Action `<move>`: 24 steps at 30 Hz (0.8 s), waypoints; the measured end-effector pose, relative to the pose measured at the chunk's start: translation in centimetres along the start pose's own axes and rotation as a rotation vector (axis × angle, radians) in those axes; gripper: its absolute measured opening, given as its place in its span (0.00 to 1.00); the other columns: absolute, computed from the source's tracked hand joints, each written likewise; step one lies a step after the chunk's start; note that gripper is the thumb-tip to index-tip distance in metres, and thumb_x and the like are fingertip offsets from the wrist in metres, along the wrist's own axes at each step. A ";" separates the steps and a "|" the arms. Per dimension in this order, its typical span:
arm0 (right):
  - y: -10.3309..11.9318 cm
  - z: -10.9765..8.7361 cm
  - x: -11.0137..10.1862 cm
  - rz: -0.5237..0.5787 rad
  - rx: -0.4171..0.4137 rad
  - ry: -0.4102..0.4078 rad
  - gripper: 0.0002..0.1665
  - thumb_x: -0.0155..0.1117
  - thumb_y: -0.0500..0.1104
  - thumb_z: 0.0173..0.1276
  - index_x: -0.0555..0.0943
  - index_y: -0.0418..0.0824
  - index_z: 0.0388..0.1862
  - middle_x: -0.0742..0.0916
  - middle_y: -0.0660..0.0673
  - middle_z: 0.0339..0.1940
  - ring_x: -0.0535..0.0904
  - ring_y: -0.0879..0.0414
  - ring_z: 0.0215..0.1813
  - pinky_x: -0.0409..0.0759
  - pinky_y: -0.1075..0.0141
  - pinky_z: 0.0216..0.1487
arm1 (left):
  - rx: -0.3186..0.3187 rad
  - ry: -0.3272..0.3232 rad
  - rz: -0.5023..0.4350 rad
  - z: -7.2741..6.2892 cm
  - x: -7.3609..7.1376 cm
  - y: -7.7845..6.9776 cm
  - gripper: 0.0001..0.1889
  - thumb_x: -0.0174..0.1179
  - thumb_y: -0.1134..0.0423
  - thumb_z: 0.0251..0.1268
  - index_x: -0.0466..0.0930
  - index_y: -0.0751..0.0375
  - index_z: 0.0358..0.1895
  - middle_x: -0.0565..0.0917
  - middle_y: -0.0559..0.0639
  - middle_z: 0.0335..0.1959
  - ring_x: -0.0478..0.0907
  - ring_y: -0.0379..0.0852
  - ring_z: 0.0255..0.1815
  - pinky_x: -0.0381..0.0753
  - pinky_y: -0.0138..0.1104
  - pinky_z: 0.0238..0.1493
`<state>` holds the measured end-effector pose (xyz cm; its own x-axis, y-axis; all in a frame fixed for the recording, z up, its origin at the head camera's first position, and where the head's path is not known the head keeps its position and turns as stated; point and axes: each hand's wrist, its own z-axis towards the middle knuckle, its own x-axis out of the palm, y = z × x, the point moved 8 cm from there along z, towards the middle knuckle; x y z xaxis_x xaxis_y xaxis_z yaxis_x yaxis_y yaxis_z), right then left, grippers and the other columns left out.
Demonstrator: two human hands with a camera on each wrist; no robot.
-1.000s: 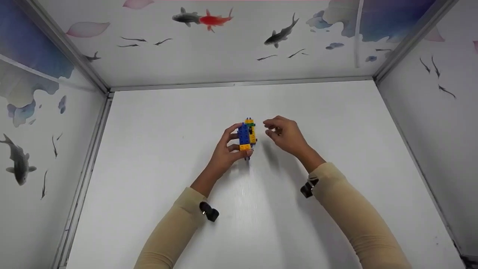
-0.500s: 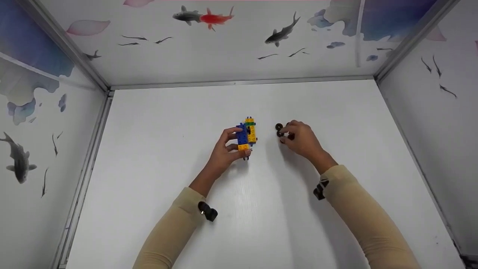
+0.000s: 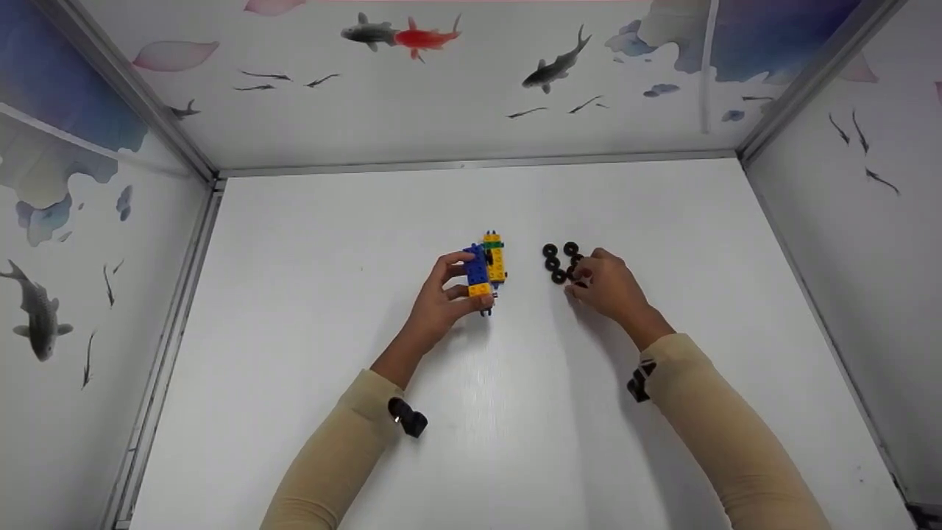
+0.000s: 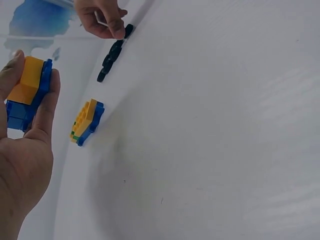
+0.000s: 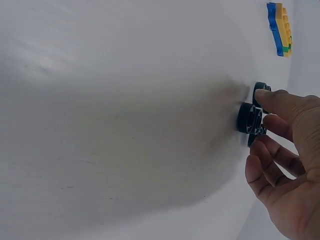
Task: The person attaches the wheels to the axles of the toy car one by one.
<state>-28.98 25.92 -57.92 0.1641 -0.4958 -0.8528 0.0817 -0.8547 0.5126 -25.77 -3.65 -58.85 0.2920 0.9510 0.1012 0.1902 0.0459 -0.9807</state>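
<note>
My left hand (image 3: 441, 294) grips a toy-brick piece (image 3: 477, 268) of blue and yellow bricks, with the thumb at its near end and the fingers on its far side. Just right of it, a second brick piece (image 3: 495, 258), yellow with green and blue parts, stands on the table; in the left wrist view this second piece (image 4: 86, 122) is apart from the hand. My right hand (image 3: 611, 287) is at a cluster of small black toy wheels (image 3: 552, 263), its thumb and fingertips pinching a wheel at the near right end. That wheel (image 5: 246, 118) is partly hidden by the fingers.
The white tabletop (image 3: 331, 331) is bounded by a back wall (image 3: 456, 110) with fish pictures and by side walls. Metal rails run along the table's edges.
My right hand has moved right and nearer, uncovering several black wheels that it hid before. My left hand stays nearly still, and its brick piece has shifted slightly left.
</note>
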 end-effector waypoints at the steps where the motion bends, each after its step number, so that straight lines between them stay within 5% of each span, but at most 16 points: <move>1: -0.1 0.0 0.1 -0.004 0.004 0.004 0.15 0.80 0.42 0.71 0.89 0.33 0.48 0.84 0.37 0.47 0.85 0.41 0.50 0.86 0.51 0.52 | -0.002 -0.001 0.004 0.0 0.0 0.0 0.39 0.82 0.60 0.65 0.71 0.33 0.75 0.74 0.55 0.73 0.87 0.54 0.64 0.91 0.40 0.64; 17: -0.3 -0.5 -0.2 0.026 0.019 0.023 0.11 0.75 0.39 0.73 0.89 0.33 0.49 0.88 0.35 0.46 0.85 0.41 0.49 0.85 0.51 0.50 | -0.016 -0.010 0.008 0.1 -0.2 -0.1 0.39 0.81 0.60 0.66 0.72 0.30 0.74 0.73 0.56 0.74 0.87 0.55 0.64 0.91 0.40 0.65; 24: 0.4 -0.8 -0.4 0.111 0.019 0.041 0.12 0.76 0.39 0.75 0.89 0.35 0.53 0.89 0.37 0.50 0.90 0.42 0.51 0.90 0.53 0.49 | 0.000 -0.023 0.024 -0.1 0.0 -0.3 0.50 0.82 0.61 0.65 0.63 0.16 0.81 0.74 0.56 0.73 0.88 0.55 0.64 0.91 0.43 0.65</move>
<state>-28.26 25.93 -57.26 0.2110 -0.5812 -0.7859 0.0422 -0.7979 0.6013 -25.73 -3.67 -58.55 0.2745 0.9588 0.0737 0.1830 0.0232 -0.9828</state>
